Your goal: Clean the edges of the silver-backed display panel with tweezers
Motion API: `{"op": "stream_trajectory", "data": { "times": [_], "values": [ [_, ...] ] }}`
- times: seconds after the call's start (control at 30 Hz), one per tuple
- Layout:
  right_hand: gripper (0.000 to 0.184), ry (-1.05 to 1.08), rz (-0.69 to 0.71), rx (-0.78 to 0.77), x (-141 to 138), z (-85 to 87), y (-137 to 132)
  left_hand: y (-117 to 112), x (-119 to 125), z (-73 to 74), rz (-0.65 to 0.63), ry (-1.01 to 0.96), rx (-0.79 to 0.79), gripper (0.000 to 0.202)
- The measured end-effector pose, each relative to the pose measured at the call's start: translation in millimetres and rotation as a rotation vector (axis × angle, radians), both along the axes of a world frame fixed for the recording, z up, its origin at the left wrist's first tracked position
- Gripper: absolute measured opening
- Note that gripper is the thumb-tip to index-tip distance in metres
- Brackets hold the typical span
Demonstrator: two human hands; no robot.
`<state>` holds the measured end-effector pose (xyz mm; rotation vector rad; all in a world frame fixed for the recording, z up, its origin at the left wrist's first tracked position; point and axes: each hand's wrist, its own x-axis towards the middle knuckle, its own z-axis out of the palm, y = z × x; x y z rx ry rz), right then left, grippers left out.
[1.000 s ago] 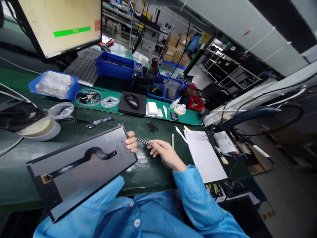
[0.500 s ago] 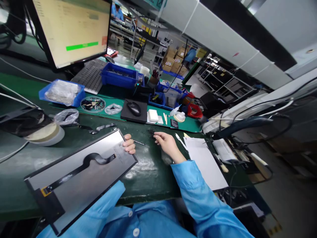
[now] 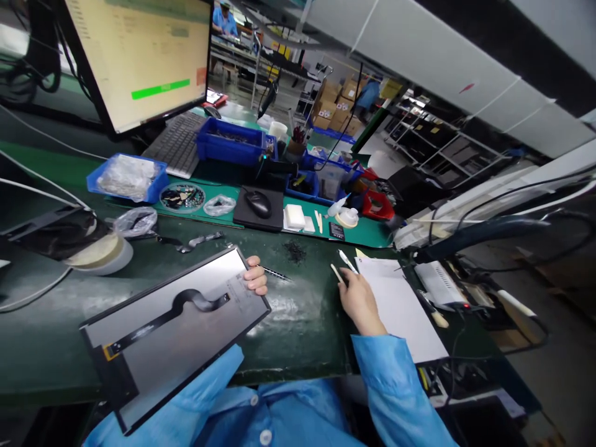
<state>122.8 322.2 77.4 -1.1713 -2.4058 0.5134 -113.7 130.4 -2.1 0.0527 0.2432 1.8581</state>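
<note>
My left hand point(image 3: 255, 277) is closed on the right end of a phone-style display panel point(image 3: 162, 347), its fingers over the edge. The panel's silvery back faces up, tilted, with a curved black flex cable point(image 3: 190, 301) across it. To the right, my right hand point(image 3: 358, 303) is curled low over the desk, beside the paper. A short pale stick point(image 3: 336, 273) shows at its fingertips, which look closed on it. A white pen point(image 3: 347, 261) lies just beyond. Between the hands are a small heap of black bits point(image 3: 294, 251) and a thin dark tool point(image 3: 276, 273), partly behind the panel.
White paper point(image 3: 400, 316) lies at the right, near a brush point(image 3: 439, 318). A mouse point(image 3: 257, 203), a keyboard point(image 3: 172, 146) and blue bins point(image 3: 230, 141) line the back, under a monitor point(image 3: 149, 62). A round tape roll point(image 3: 102, 254) sits at the left.
My right hand has moved right, from the black bits to beside the pen and paper, and a pale stick now shows at its fingertips. My left hand keeps the panel; the view has shifted slightly.
</note>
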Motion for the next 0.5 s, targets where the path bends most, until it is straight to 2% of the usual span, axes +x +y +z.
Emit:
{"op": "stream_trajectory", "data": {
  "times": [0.07, 0.1, 0.17, 0.27, 0.37, 0.5],
  "values": [
    [0.031, 0.090, 0.070, 0.001, -14.7, 11.6, -11.8, -3.3, 4.9, 0.7, -0.029, -0.012, -0.015, 0.038],
    [0.031, 0.176, 0.153, -0.029, -25.0, 18.7, -20.6, -5.6, 7.0, 0.6, -0.040, -0.019, -0.022, 0.037],
    [0.031, 0.260, 0.369, -0.196, -48.4, 32.4, -40.5, -10.1, 9.8, -0.8, -0.044, -0.026, -0.032, 0.034],
    [0.029, 0.125, 0.652, -0.488, -80.6, 42.5, -63.3, -12.5, 8.1, -5.3, -0.042, -0.028, -0.055, 0.033],
    [0.026, 0.050, 0.740, -0.644, -97.2, 34.7, -68.6, -7.8, 1.0, -11.1, -0.070, -0.025, -0.096, 0.034],
    [0.022, 0.149, 0.704, -0.702, -97.7, 12.9, -59.9, -2.4, -4.0, -16.2, -0.123, -0.028, -0.137, 0.029]
  ]
}}
